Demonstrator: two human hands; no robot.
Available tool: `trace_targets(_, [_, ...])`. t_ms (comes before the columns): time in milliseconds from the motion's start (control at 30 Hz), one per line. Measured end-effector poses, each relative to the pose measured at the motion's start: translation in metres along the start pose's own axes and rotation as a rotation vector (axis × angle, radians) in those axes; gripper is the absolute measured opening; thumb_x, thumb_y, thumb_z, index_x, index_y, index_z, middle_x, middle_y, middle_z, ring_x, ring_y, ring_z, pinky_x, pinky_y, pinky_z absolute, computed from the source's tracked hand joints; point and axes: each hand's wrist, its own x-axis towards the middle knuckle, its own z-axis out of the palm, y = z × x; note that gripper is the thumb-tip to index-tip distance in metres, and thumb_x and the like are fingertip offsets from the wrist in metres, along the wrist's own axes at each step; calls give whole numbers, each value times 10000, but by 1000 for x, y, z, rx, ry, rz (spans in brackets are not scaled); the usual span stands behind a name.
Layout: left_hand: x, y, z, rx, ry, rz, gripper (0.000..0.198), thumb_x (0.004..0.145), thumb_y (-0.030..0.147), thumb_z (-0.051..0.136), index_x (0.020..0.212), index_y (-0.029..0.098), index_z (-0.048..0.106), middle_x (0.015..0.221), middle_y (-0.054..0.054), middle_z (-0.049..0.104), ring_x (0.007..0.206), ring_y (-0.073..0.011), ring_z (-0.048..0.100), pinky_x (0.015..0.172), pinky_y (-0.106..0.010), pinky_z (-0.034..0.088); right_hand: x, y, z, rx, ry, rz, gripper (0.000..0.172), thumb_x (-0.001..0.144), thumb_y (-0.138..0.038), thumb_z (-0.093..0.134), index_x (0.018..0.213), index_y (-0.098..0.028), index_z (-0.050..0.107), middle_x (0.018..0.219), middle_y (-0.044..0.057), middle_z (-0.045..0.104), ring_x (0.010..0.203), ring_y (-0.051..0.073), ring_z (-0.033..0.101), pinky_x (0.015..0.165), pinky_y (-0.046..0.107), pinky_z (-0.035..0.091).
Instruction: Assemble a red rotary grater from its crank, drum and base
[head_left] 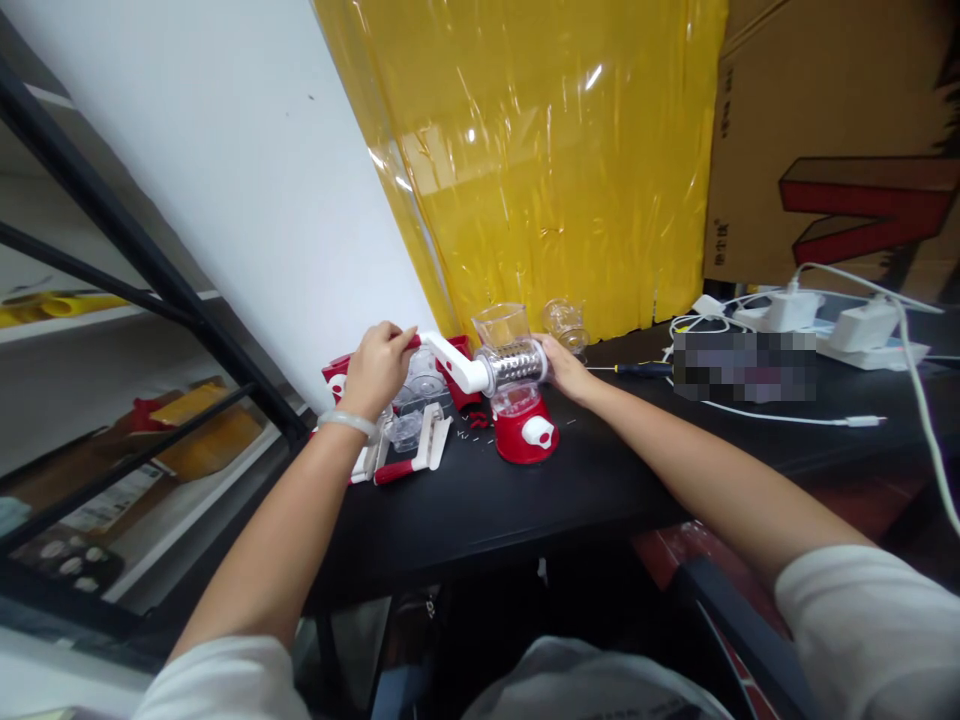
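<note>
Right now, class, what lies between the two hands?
In the head view: a white crank arm and metal drum, from left hand to right hand.

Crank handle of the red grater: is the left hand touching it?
Touching. The head view shows the left hand closed over the red end of the crank handle.

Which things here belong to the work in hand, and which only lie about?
In use: left hand gripping crank handle; right hand on metal drum; red base.
Lying about: screwdriver, chargers, white cable, spare parts.
</note>
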Motion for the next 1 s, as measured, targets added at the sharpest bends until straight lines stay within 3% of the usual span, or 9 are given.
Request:
trace_targets(133, [-44, 4, 7, 132, -187, 73, 331, 964, 306, 472, 1213, 192, 657, 1049, -133, 650, 977, -284, 573, 785, -378, 448, 1, 1, 0, 42, -9, -5, 538, 883, -646, 400, 1227, -270, 572, 1279, 73, 618, 1212, 244, 560, 1024, 424, 455])
trace_targets(233, [-75, 19, 0, 117, -301, 187, 312, 948, 288, 520, 1204, 186, 667, 986, -123, 675, 967, -286, 594, 812, -398, 455, 2, 5, 1, 68, 17, -31, 542, 866, -663, 415, 1195, -269, 585, 1273, 69, 622, 1226, 251, 553, 1035, 444, 447])
trace_targets(333, [-99, 41, -20, 5, -418, 333, 281, 953, 307, 533, 1117, 156, 702, 930, -114, 686, 892, -258, 630, 803, -386, 482, 3, 7, 1, 78, 23, -49, 544, 858, -674, 421, 1168, -262, 597, 1266, 70, 627, 1216, 256, 563, 1033, 461, 452])
trace_targets(433, [-108, 63, -56, -133, -464, 424, 308, 959, 367, 529, 1136, 172, 689, 922, -91, 687, 825, -217, 650, 752, -340, 506, 3, 7, 1, 47, 25, -52, 535, 866, -677, 407, 1160, -275, 603, 1264, 59, 634, 1204, 249, 573, 1023, 458, 465])
trace_targets(533, [-101, 80, -98, -117, -357, 493, 292, 962, 371, 524, 1118, 188, 689, 864, -65, 676, 759, -202, 639, 684, -325, 498, 2, 6, 1, 23, 44, -49, 560, 863, -697, 386, 1165, -279, 602, 1280, 57, 628, 1207, 245, 572, 1000, 450, 486])
trace_targets(700, [-62, 87, -139, -17, 48, 546, 274, 938, 319, 582, 1165, 195, 670, 951, -76, 707, 895, -229, 633, 826, -379, 494, 1, 5, 2, 35, 27, -27, 564, 866, -689, 388, 1184, -266, 584, 1266, 69, 629, 1164, 235, 595, 976, 437, 499])
trace_targets(800, [-34, 77, -136, 39, 222, 486, 266, 933, 309, 595, 1178, 235, 668, 997, -57, 720, 975, -236, 623, 922, -424, 462, 1, 6, 2, 68, 21, -19, 558, 870, -676, 389, 1190, -257, 572, 1238, 74, 636, 1126, 230, 612, 956, 440, 510])
trace_targets(867, [-14, 66, -123, 46, 311, 409, 269, 937, 324, 588, 1184, 253, 670, 990, -57, 721, 966, -235, 617, 894, -419, 464, 1, 7, 2, 85, 11, -11, 563, 867, -678, 389, 1197, -256, 565, 1221, 76, 640, 1101, 230, 621, 944, 444, 516])
trace_targets(1000, [16, 34, -82, 31, 336, 197, 269, 946, 355, 566, 1167, 257, 685, 1012, -75, 721, 931, -232, 609, 802, -382, 468, 2, 8, 2, 22, 20, -36, 587, 867, -692, 366, 1204, -257, 572, 1225, 80, 635, 1160, 232, 591, 970, 433, 498])
